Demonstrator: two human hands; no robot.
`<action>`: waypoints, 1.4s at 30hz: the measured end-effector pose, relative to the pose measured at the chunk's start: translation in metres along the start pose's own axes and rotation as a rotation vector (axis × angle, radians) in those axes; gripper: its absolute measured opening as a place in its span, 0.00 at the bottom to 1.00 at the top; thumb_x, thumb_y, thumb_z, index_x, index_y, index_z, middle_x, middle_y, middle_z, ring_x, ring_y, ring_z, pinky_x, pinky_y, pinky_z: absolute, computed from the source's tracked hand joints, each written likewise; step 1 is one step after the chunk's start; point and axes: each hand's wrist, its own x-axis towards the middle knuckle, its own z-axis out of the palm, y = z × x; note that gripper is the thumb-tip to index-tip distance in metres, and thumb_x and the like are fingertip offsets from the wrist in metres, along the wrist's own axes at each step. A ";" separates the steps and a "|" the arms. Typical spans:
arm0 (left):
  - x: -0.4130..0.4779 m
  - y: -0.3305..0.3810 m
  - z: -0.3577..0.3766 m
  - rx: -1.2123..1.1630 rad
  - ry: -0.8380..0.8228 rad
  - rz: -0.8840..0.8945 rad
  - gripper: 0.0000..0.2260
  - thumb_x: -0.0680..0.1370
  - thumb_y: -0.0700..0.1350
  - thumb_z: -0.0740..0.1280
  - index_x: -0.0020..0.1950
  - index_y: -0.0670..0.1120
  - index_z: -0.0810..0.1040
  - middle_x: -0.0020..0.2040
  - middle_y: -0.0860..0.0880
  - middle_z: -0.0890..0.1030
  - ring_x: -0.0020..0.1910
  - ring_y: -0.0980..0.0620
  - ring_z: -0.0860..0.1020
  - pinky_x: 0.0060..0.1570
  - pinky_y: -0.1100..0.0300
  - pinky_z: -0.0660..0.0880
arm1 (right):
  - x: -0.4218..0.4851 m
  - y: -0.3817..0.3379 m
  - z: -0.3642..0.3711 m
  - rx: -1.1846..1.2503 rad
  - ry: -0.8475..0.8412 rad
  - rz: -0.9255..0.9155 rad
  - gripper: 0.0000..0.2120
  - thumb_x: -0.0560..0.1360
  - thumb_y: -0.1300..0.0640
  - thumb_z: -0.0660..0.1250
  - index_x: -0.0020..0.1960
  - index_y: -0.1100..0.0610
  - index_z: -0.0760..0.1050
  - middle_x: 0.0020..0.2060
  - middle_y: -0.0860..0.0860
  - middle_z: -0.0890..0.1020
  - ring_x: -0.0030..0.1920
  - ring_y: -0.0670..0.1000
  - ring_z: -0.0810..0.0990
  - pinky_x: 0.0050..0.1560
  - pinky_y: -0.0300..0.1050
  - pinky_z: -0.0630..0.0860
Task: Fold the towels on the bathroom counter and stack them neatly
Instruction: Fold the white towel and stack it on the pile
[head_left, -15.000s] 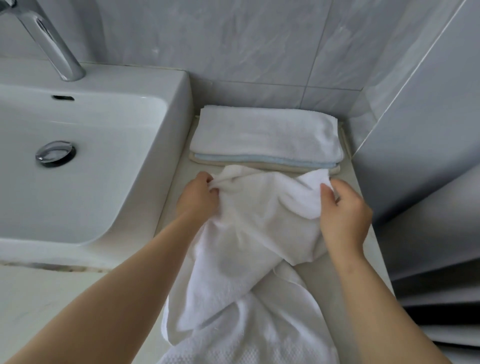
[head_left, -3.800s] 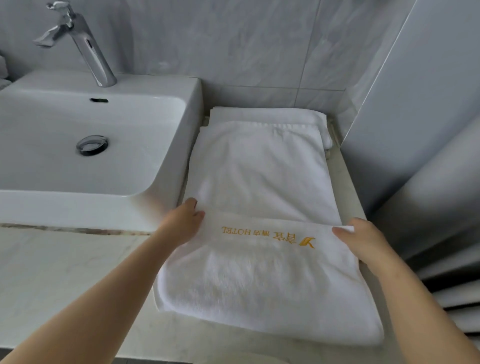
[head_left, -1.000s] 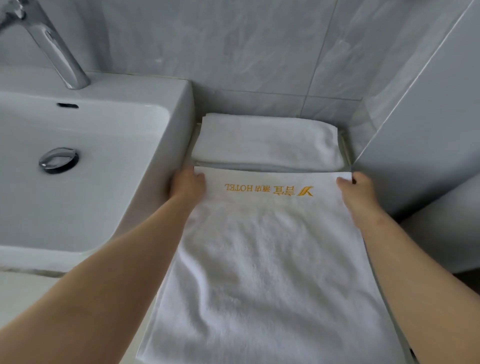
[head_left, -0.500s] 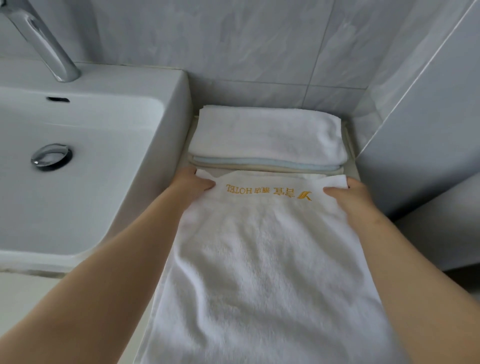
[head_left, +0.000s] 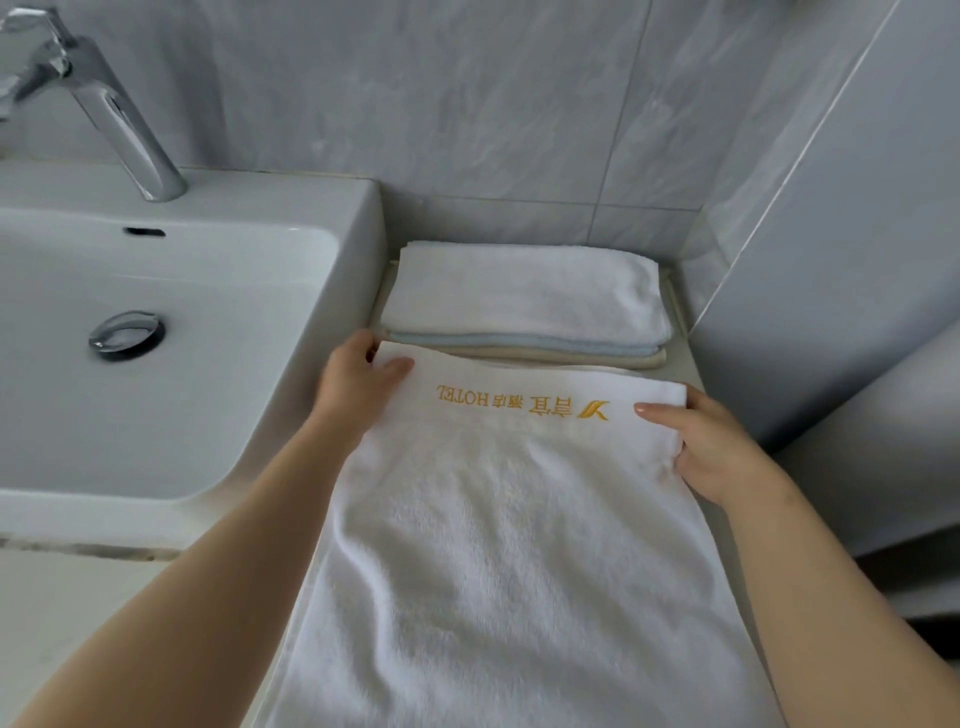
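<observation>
A white hotel towel (head_left: 509, 545) with gold lettering near its far edge lies lengthwise on the counter and runs out of view at the bottom. My left hand (head_left: 356, 387) pinches its far left corner, thumb on top. My right hand (head_left: 714, 447) pinches the far right corner, thumb on top and fingers under the edge. Just beyond, against the back wall, sits a stack of folded towels (head_left: 524, 304): white on top, pale blue and cream beneath.
A white basin (head_left: 343, 291) with a chrome tap (head_left: 111, 111) and drain (head_left: 126, 333) borders the towels on the left. Grey tiled walls close off the back and right. Pale counter (head_left: 67, 613) shows at the lower left.
Over the last second both hands drew the lettered edge of the towel back toward me, away from the stack. The grip on both corners is unchanged.
</observation>
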 end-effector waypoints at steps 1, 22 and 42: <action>-0.002 0.003 -0.003 0.002 0.002 0.020 0.06 0.75 0.42 0.69 0.48 0.42 0.75 0.41 0.47 0.79 0.40 0.47 0.78 0.38 0.55 0.75 | -0.003 -0.003 0.000 -0.018 -0.037 0.016 0.08 0.73 0.69 0.65 0.47 0.58 0.77 0.37 0.54 0.85 0.36 0.52 0.84 0.34 0.46 0.81; -0.015 0.041 -0.035 0.320 0.062 0.224 0.05 0.72 0.40 0.70 0.44 0.46 0.75 0.41 0.48 0.76 0.42 0.48 0.73 0.41 0.61 0.66 | -0.037 -0.026 -0.009 0.005 0.326 -0.522 0.09 0.73 0.65 0.69 0.37 0.54 0.75 0.29 0.43 0.80 0.32 0.42 0.76 0.36 0.36 0.74; 0.004 0.042 -0.035 0.724 -0.161 0.452 0.18 0.76 0.31 0.53 0.57 0.50 0.73 0.57 0.45 0.75 0.50 0.43 0.73 0.46 0.53 0.72 | -0.023 -0.036 -0.004 -0.374 0.226 -0.611 0.14 0.74 0.66 0.67 0.41 0.47 0.75 0.38 0.44 0.77 0.36 0.40 0.74 0.38 0.32 0.72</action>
